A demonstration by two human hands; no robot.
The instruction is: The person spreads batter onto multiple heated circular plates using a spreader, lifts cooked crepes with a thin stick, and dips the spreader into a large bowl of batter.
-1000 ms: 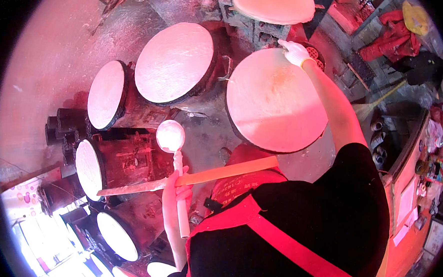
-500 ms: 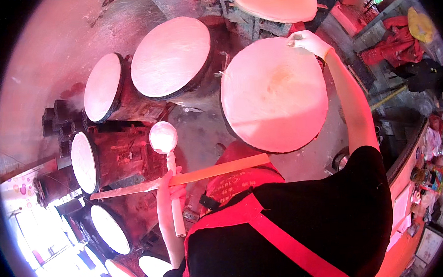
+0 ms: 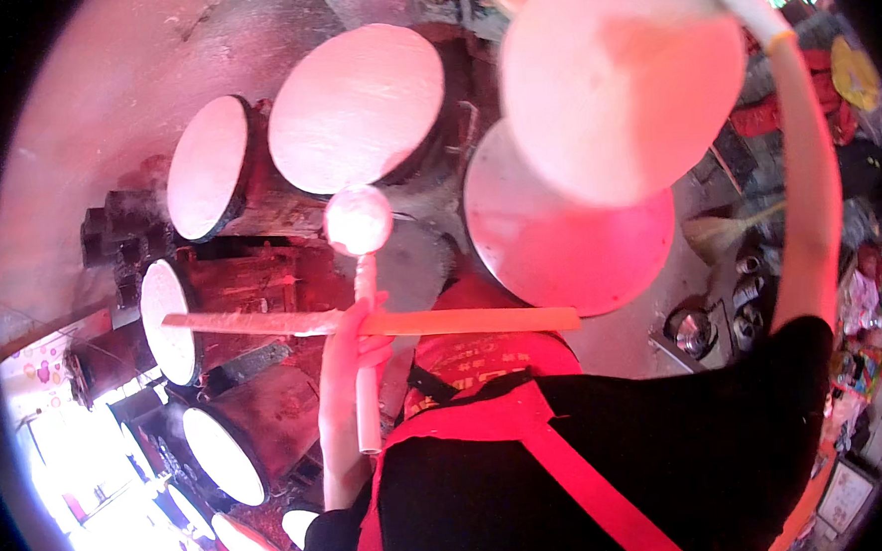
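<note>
The gloved right hand (image 3: 743,2) is pinching the edge of a thin round sheet (image 3: 621,91) that is partly covering a griddle (image 3: 580,258), a one-sided hold that could tear it, while the left hand (image 3: 357,342) is gripping a ladle (image 3: 358,221) and flat stick (image 3: 473,321).

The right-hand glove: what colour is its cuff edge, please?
The cuff edge looks yellow, seen best in the head view.
</note>
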